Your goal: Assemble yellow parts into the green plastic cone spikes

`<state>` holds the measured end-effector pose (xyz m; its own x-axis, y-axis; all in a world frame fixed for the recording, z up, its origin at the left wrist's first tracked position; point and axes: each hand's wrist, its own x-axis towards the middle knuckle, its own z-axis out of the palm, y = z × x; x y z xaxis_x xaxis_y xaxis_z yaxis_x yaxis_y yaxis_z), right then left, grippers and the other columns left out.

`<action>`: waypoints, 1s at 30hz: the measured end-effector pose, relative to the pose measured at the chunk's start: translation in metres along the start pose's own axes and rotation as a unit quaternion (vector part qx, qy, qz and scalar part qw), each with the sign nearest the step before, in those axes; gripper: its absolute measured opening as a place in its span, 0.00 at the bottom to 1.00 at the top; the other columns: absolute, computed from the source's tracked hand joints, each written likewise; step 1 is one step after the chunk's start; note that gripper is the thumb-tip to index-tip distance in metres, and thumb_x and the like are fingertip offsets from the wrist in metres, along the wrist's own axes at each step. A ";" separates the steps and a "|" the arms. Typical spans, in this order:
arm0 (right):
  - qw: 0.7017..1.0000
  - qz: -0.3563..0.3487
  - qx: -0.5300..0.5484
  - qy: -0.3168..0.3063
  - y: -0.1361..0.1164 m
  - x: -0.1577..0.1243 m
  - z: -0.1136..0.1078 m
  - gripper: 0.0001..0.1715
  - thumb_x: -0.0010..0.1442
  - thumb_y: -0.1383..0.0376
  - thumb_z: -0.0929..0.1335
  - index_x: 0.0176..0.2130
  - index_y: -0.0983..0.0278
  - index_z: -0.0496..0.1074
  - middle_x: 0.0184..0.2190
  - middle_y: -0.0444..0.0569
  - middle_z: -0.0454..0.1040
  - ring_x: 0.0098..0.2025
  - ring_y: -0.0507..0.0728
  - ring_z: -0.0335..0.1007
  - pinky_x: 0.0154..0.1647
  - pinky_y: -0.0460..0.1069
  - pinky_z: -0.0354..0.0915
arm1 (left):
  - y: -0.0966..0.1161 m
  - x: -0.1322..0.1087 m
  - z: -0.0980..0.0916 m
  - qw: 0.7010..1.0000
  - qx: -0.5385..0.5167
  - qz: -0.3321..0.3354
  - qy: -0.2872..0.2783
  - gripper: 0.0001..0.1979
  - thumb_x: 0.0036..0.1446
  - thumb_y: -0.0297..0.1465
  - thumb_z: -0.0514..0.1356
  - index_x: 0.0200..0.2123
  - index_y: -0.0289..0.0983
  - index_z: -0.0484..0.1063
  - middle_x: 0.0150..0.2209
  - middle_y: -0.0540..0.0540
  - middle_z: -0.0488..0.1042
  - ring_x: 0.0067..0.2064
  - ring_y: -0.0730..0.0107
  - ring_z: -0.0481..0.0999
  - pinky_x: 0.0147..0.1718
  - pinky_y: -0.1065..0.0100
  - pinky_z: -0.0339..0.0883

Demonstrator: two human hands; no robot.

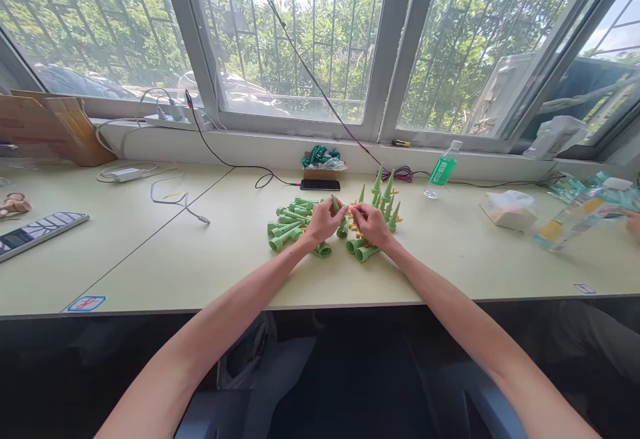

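Close together over the table, both hands meet fingertip to fingertip. My left hand (324,221) is closed around a green pointed cone (335,203), whose tip sticks up past the fingers. Opposite it, my right hand (370,223) pinches something too small to make out at the cone's side. Left of the hands lies a heap of hollow green cones (283,231), several with open round ends towards me. Several green cones (388,191) stand upright behind my right hand, with small orange-yellow pieces among them. More green cones (364,253) lie below my right hand.
A phone (320,185) lies before a small box (324,164) of green wrappers. Right stand a green-labelled bottle (442,171), a tissue pack (509,210) and a larger bottle (583,215) near another person's hand (633,223). Left are a white cable (175,197) and a tablet-like device (43,233).
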<state>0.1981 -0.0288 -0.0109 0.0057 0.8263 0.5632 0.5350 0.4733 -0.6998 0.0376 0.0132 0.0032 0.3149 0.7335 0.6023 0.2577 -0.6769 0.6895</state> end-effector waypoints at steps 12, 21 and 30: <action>0.999 -0.015 -0.021 0.037 -0.003 0.001 -0.001 0.21 0.64 0.49 0.63 0.38 0.63 0.72 0.29 0.48 0.75 0.28 0.54 0.68 0.30 0.48 0.64 | 0.000 0.003 0.000 0.998 -0.052 -0.014 0.023 0.16 0.55 0.42 0.62 0.26 0.36 0.68 0.22 0.51 0.69 0.23 0.74 0.67 0.24 0.71 0.60; 0.999 -0.038 -0.027 -0.017 0.000 0.000 0.000 0.29 0.58 0.52 0.70 0.54 0.63 0.67 0.47 0.56 0.76 0.48 0.61 0.73 0.47 0.55 0.69 | -0.003 0.008 0.003 0.953 -0.271 -0.134 0.029 0.20 0.52 0.47 0.64 0.30 0.35 0.68 0.25 0.48 0.74 0.22 0.73 0.72 0.23 0.69 0.71; 0.999 -0.034 -0.008 -0.002 0.000 0.002 -0.001 0.22 0.61 0.51 0.67 0.48 0.62 0.69 0.46 0.55 0.75 0.43 0.61 0.74 0.44 0.55 0.70 | 0.001 0.009 0.002 0.920 -0.347 -0.182 0.005 0.19 0.50 0.45 0.66 0.32 0.33 0.69 0.27 0.45 0.76 0.29 0.68 0.78 0.31 0.64 0.76</action>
<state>0.1991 -0.0272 -0.0096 -0.0345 0.7933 0.6078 0.5472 0.5239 -0.6527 0.0421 0.0193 0.0083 0.3144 0.9064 0.2820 -0.3013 -0.1864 0.9351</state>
